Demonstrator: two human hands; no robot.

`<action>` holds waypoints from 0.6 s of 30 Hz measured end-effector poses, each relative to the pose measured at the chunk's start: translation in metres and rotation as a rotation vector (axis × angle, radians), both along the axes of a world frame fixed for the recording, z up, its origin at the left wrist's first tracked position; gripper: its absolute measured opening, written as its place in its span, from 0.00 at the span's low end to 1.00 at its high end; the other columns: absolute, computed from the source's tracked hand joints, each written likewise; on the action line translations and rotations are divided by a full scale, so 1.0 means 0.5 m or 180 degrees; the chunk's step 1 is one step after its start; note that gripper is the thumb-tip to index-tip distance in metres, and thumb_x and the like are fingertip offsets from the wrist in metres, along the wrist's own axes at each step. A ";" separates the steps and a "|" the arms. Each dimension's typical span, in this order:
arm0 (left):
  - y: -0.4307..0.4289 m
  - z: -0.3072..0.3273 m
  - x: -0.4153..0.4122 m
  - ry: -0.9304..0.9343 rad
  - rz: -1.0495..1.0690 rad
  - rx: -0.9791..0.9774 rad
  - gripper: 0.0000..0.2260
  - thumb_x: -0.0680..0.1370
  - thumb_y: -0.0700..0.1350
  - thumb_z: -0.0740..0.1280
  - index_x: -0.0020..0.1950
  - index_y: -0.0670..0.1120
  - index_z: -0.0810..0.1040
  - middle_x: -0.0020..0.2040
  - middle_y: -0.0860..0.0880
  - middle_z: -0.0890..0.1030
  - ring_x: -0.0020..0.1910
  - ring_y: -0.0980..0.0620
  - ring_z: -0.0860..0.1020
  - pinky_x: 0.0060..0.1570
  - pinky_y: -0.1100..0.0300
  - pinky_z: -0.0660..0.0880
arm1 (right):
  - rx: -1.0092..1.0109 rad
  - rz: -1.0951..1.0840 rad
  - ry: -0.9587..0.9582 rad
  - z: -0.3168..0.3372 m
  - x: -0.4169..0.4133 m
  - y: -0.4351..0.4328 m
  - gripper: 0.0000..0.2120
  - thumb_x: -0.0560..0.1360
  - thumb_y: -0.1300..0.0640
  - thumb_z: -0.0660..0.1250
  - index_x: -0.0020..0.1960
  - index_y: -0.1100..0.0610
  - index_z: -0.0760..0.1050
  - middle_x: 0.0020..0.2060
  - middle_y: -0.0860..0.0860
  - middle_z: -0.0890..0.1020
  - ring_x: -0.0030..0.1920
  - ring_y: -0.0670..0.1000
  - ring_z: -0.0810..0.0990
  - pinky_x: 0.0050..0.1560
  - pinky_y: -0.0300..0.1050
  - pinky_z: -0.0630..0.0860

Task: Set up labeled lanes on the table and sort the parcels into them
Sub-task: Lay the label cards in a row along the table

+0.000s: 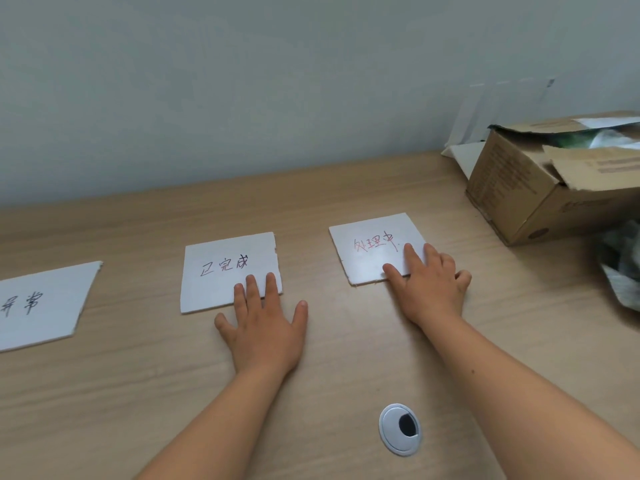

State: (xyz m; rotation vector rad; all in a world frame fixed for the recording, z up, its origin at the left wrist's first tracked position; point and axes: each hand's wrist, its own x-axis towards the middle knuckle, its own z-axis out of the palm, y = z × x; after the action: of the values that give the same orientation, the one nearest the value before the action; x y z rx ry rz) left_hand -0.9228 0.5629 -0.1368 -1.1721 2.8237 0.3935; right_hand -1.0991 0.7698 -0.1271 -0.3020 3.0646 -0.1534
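Observation:
Three white label cards lie in a row on the wooden table (pixel 138 375). The left card (pixel 41 306) carries black handwriting and is cut off by the frame edge. On the middle card (pixel 225 268), also written in black, my left hand (pixel 265 327) lies flat with straight fingertips pressing its near right corner. The right card (pixel 374 247) has red writing. My right hand (pixel 429 285) rests flat on its near right corner, fingers spread.
An open brown cardboard box (pixel 519 188) with torn flaps stands at the back right, with packaging inside. A crumpled plastic parcel (pixel 623 268) lies at the right edge. White sheets (pixel 485 112) lean on the wall. A grey cable grommet (pixel 400 429) sits in the tabletop.

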 end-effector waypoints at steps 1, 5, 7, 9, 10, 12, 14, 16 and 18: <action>0.001 0.001 -0.001 0.0000 0.0006 0.0003 0.37 0.81 0.72 0.44 0.87 0.58 0.41 0.88 0.51 0.41 0.86 0.48 0.39 0.78 0.32 0.46 | -0.0007 0.0007 0.0000 0.000 0.001 0.001 0.36 0.80 0.26 0.44 0.83 0.40 0.57 0.84 0.50 0.59 0.80 0.56 0.58 0.69 0.61 0.58; 0.003 0.002 -0.001 -0.0003 0.0024 -0.0016 0.37 0.81 0.72 0.45 0.87 0.59 0.42 0.88 0.51 0.40 0.86 0.48 0.39 0.78 0.31 0.47 | -0.0057 -0.0022 0.0024 -0.001 0.001 0.001 0.35 0.81 0.27 0.46 0.83 0.41 0.58 0.84 0.51 0.59 0.81 0.57 0.57 0.70 0.61 0.57; 0.003 0.001 -0.001 0.0042 0.0012 -0.0021 0.37 0.81 0.72 0.45 0.87 0.59 0.42 0.88 0.50 0.40 0.86 0.48 0.38 0.78 0.31 0.47 | -0.0165 -0.0032 0.0097 0.000 0.004 0.002 0.34 0.82 0.29 0.49 0.82 0.43 0.62 0.84 0.52 0.61 0.81 0.56 0.57 0.71 0.59 0.57; 0.002 0.000 -0.001 0.0079 0.0030 -0.0018 0.37 0.81 0.72 0.45 0.87 0.59 0.43 0.88 0.50 0.40 0.86 0.48 0.38 0.77 0.31 0.47 | -0.0327 0.0013 0.0174 0.003 0.010 0.002 0.30 0.83 0.33 0.53 0.80 0.46 0.67 0.83 0.51 0.63 0.81 0.55 0.58 0.71 0.57 0.56; 0.002 0.001 0.000 0.0091 0.0045 -0.0009 0.37 0.81 0.72 0.46 0.87 0.59 0.43 0.88 0.51 0.40 0.86 0.48 0.38 0.77 0.31 0.47 | -0.0366 0.0072 0.0199 0.005 0.013 0.002 0.28 0.83 0.35 0.54 0.79 0.46 0.69 0.82 0.51 0.64 0.81 0.55 0.58 0.72 0.56 0.55; 0.003 0.006 0.003 0.0135 0.0032 0.0029 0.38 0.80 0.73 0.49 0.87 0.59 0.44 0.88 0.52 0.41 0.86 0.50 0.38 0.78 0.31 0.47 | -0.0469 0.0176 0.0191 0.012 0.028 -0.004 0.25 0.85 0.39 0.56 0.78 0.47 0.71 0.82 0.50 0.66 0.81 0.54 0.59 0.74 0.55 0.54; -0.001 0.015 0.006 0.0292 -0.0009 0.0200 0.39 0.79 0.70 0.57 0.86 0.62 0.45 0.88 0.54 0.42 0.86 0.52 0.38 0.79 0.33 0.45 | -0.0677 0.0332 0.0216 0.023 0.059 -0.027 0.23 0.85 0.41 0.57 0.77 0.48 0.73 0.81 0.51 0.67 0.81 0.55 0.60 0.75 0.54 0.54; -0.010 0.031 0.017 0.0473 -0.0114 0.0526 0.43 0.77 0.65 0.67 0.86 0.65 0.46 0.88 0.56 0.41 0.86 0.53 0.38 0.80 0.36 0.42 | -0.0874 0.0629 0.0193 0.046 0.110 -0.058 0.24 0.84 0.41 0.58 0.76 0.49 0.74 0.81 0.52 0.68 0.82 0.56 0.61 0.75 0.54 0.55; -0.028 0.049 0.047 0.0799 -0.0234 0.1066 0.45 0.76 0.58 0.74 0.85 0.66 0.48 0.87 0.55 0.39 0.86 0.51 0.37 0.82 0.39 0.42 | -0.0882 0.0978 0.0013 0.072 0.179 -0.085 0.25 0.85 0.40 0.59 0.79 0.48 0.70 0.83 0.51 0.63 0.83 0.56 0.58 0.78 0.54 0.55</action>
State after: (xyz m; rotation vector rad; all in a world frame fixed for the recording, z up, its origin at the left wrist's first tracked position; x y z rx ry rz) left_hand -0.8991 0.5487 -0.1122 -1.0078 2.8317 1.0267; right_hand -1.0098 0.7276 -0.0913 -0.7799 2.9479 -0.5603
